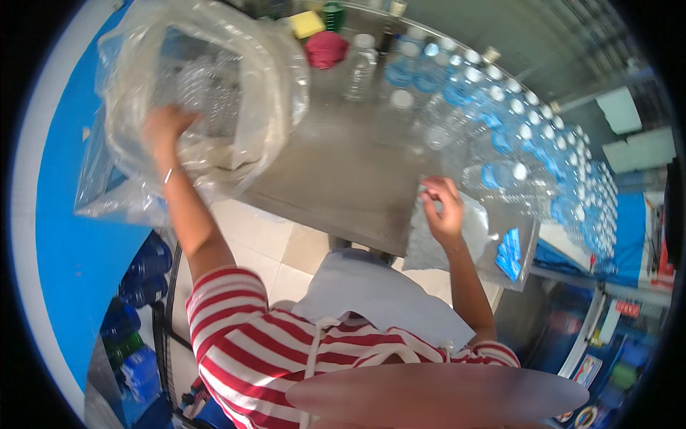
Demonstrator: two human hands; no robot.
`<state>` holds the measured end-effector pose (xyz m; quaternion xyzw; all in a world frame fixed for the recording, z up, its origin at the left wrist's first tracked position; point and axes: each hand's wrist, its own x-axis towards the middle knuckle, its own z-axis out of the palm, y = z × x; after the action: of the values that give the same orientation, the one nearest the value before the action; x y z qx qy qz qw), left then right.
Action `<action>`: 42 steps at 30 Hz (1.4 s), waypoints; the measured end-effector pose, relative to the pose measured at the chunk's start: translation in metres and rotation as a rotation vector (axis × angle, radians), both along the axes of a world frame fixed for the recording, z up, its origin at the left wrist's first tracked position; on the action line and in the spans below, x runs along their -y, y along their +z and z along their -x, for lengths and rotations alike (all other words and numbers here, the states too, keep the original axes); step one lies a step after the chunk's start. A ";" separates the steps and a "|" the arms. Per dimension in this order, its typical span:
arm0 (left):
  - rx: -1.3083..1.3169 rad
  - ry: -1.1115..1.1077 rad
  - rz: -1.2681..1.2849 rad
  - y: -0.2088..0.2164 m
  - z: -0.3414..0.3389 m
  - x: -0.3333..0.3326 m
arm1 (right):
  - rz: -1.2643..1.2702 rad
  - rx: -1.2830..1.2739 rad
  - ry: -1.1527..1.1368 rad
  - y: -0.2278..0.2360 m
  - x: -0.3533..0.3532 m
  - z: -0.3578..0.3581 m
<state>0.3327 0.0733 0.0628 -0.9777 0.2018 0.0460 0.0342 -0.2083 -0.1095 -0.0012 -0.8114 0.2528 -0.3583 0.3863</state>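
Observation:
My left hand (166, 127) is over the mouth of a large clear plastic bag (275, 107), its fingers stretched out and slightly blurred, with nothing seen in them. Inside the bag lie several clear empty bottles (207, 89). My right hand (444, 207) hovers at the front of the metal table (336, 171), thumb and bent fingers apart and holding nothing that I can see. Beneath it a pale grey sheet (429, 247) hangs over the table edge. Closest to this hand on its right is a clear bottle with a blue label (493, 175), lying on its side.
Rows of white-capped bottles (500, 107) fill the table's right and back. Two unlabelled bottles, one upright (361, 68) and one nearer (396, 118), stand left of them. A pink cloth (326, 50) and yellow sponge (306, 25) sit behind; blue wrappers (509, 255) lie at the right corner.

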 end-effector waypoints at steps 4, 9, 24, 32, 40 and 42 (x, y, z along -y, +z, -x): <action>0.235 -0.191 0.293 0.041 0.139 -0.098 | -0.191 -0.113 0.205 0.005 -0.013 -0.015; -0.731 -0.984 0.660 0.033 0.266 -0.049 | -0.803 0.160 0.450 0.010 -0.043 -0.040; -0.687 -0.700 1.025 -0.069 0.431 0.127 | 0.047 -0.169 -0.923 0.053 0.074 0.254; -0.327 -0.793 1.097 -0.117 0.460 0.205 | 0.182 -0.188 -1.018 -0.043 0.177 0.263; -0.427 -0.759 1.075 -0.110 0.487 0.227 | 0.270 -0.031 -1.036 -0.005 0.132 0.228; -0.407 -0.766 1.066 -0.108 0.491 0.229 | 0.516 -0.003 -0.704 0.010 0.114 0.190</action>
<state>-0.1586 -0.1557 -0.0449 -0.6927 0.5306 0.1078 -0.4765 -0.3986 -0.2236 0.0093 -0.7461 0.4169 -0.5185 0.0249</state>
